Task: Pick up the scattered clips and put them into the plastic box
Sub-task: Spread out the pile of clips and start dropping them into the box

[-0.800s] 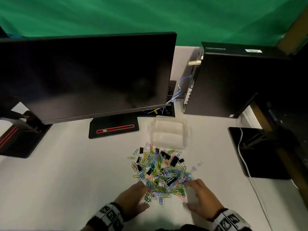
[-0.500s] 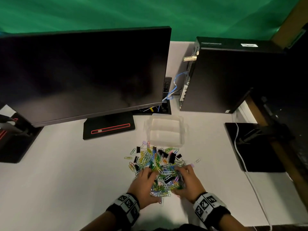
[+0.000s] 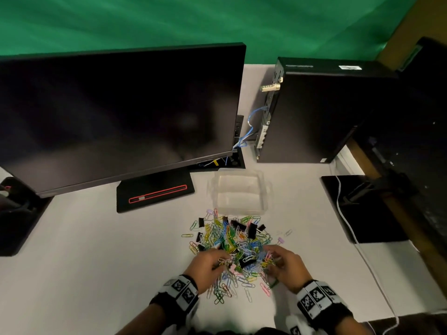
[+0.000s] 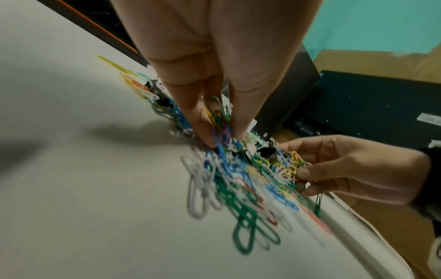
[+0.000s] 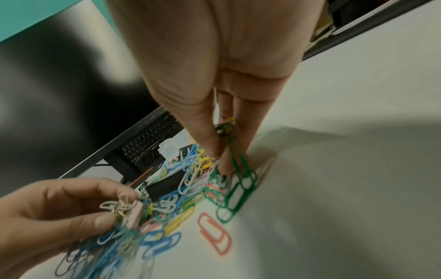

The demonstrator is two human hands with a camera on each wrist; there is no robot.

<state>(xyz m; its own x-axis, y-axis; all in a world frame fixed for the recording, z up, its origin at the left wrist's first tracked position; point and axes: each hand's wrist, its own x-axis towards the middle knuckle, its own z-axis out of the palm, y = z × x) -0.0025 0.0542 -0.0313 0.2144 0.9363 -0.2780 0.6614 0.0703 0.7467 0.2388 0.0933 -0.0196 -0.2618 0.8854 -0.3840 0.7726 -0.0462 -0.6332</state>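
A heap of coloured paper clips and black binder clips [image 3: 229, 240] lies on the white desk, just in front of the clear plastic box [image 3: 239, 193]. My left hand [image 3: 208, 264] grips a bunch of clips at the heap's near left; in the left wrist view its fingers [image 4: 200, 120] pinch a tangle of clips [image 4: 222, 120]. My right hand [image 3: 284, 265] grips clips at the near right, and in the right wrist view a green clip chain [image 5: 236, 169] hangs from its fingers [image 5: 205, 136]. Both handfuls are lifted slightly, with clips trailing down onto the desk.
A dark monitor [image 3: 116, 117] on a black stand [image 3: 154, 193] fills the back left. A black computer case [image 3: 314, 112] stands at the back right. A black pad [image 3: 362, 209] with a white cable [image 3: 348, 221] lies at the right.
Both hands went from lying flat beside the heap to closing inward on it, and now hold bunches of clips raised a little off the desk.
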